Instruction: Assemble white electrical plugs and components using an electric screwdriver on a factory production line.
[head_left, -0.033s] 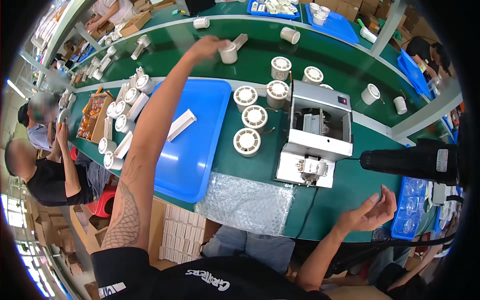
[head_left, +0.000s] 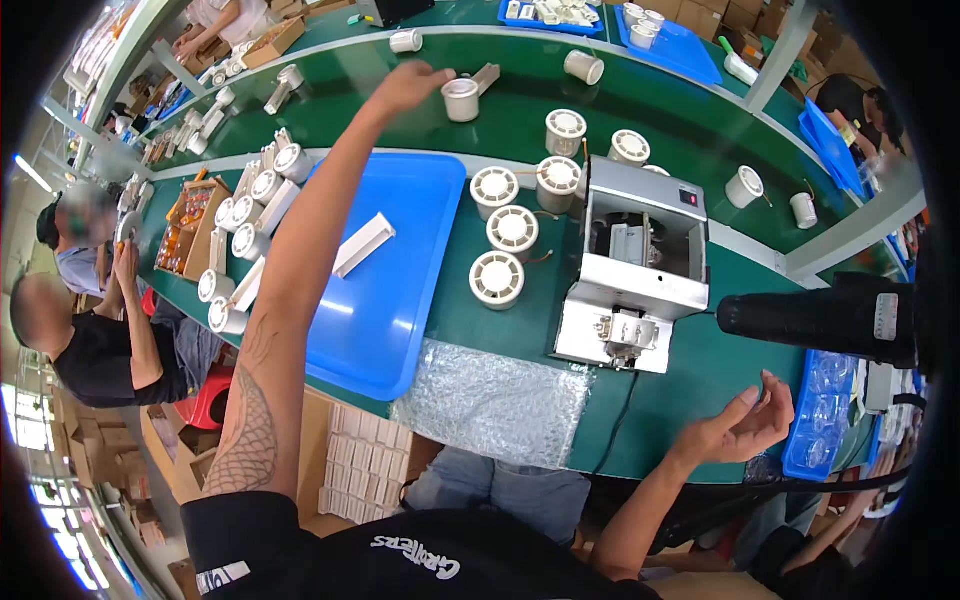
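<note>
My left arm stretches over the blue tray (head_left: 425,260), and my left hand (head_left: 408,86) is at the green belt. Its fingers reach out with nothing held, the fingertips close to the rim of a white cylindrical cup-like part (head_left: 461,102). Behind this part lies a white channel-shaped bar (head_left: 488,78). A similar white channel piece (head_left: 364,246) rests in the tray. Palm up, my right hand (head_left: 745,422) hovers over the front right of the table, fingers apart and loosely curled. It is nearest to a blue tray of clear round plastic parts (head_left: 806,440).
A metal machine (head_left: 640,265) stands right of centre, beside several white slotted round units (head_left: 497,279). Bubble wrap (head_left: 490,405) covers the front edge. A black arm-like device (head_left: 820,318) juts in from the right. More white parts (head_left: 250,243) and a wooden box (head_left: 190,225) sit left, near co-workers.
My left hand has drawn slightly up and left, away from the white cup-like part on the belt. My right hand has stayed in place.
</note>
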